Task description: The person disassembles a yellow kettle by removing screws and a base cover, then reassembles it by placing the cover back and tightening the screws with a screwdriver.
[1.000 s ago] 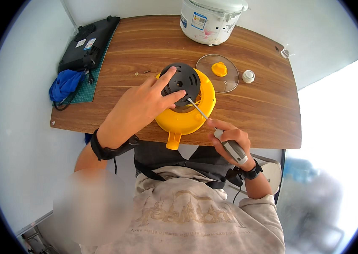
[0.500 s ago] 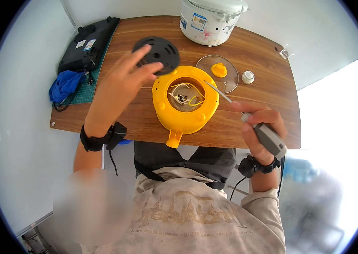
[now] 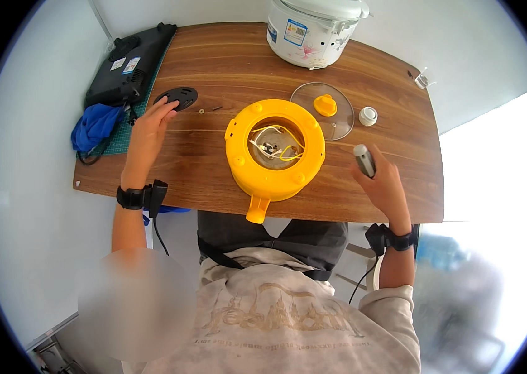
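Brown lettering (image 3: 276, 311) crosses the beige shirt (image 3: 257, 349). On the bench (image 3: 201, 181), the yellow base (image 3: 246, 176) lies with its round opening upward, wires (image 3: 289, 151) showing. The right hand (image 3: 385, 184) curls around a grey screwdriver (image 3: 363, 161), withdrawn from the base. The left hand (image 3: 145, 140) pinches the edge of the black disc (image 3: 183, 95), which has moved left off the base. Beyond, the white cooker (image 3: 313, 53) bears a blue-and-white label (image 3: 296, 32).

Yellow housing (image 3: 260, 179), black disc (image 3: 183, 96), grey screwdriver handle (image 3: 364, 161), brown wood-grain table (image 3: 198, 156), pink-flowered white cooker (image 3: 313, 37)
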`<state>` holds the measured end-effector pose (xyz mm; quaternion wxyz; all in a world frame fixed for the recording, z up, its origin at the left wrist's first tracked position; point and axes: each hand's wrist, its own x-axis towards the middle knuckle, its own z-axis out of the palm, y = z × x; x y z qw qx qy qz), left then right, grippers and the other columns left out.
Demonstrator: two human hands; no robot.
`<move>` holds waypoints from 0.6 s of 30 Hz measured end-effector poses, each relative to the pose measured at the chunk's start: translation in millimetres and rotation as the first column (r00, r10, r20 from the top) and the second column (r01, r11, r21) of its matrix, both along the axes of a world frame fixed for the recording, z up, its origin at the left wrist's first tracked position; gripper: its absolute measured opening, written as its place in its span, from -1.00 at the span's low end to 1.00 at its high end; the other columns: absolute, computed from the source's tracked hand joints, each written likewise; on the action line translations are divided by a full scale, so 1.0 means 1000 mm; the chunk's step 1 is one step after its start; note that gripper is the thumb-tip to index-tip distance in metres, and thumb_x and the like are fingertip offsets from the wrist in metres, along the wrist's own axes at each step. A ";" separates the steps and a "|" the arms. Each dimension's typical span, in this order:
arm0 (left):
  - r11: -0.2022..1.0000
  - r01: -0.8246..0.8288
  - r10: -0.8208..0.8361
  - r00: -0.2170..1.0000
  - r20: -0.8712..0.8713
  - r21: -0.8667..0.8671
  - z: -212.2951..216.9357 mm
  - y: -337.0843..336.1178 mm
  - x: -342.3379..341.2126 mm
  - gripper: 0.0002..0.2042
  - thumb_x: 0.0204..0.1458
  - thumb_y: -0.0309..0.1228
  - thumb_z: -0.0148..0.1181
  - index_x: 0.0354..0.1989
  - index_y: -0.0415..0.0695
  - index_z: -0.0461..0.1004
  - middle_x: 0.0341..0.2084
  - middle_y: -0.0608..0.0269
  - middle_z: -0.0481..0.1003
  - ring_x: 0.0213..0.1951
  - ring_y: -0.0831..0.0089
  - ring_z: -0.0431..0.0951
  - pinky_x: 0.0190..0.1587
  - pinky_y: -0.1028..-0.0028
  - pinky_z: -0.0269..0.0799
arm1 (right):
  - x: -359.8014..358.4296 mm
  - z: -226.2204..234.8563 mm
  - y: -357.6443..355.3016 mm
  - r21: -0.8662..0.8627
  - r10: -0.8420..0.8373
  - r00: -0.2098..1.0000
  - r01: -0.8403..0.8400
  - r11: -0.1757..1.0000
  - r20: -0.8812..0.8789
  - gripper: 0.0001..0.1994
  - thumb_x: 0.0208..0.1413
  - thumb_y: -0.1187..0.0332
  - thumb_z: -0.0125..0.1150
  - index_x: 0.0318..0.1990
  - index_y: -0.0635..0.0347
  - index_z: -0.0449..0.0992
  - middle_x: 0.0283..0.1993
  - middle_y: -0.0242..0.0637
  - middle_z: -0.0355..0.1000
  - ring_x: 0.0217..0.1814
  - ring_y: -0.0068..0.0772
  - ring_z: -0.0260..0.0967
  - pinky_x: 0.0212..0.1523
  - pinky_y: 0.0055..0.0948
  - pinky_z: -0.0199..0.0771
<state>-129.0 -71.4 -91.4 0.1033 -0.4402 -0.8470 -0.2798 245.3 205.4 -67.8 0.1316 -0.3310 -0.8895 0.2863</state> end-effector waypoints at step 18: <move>0.999 0.036 -0.037 0.998 -0.060 -0.020 -0.041 0.014 -0.030 -0.77 0.25 -0.33 0.20 0.00 -0.11 0.62 0.11 -0.11 0.53 0.05 -0.08 0.57 0.06 0.20 0.51 | -0.003 -0.051 0.008 0.051 0.089 0.983 -0.099 0.994 0.161 -0.61 0.19 0.05 0.29 -0.03 0.13 0.43 -0.28 0.01 0.58 -0.20 0.20 0.53 -0.22 0.02 0.49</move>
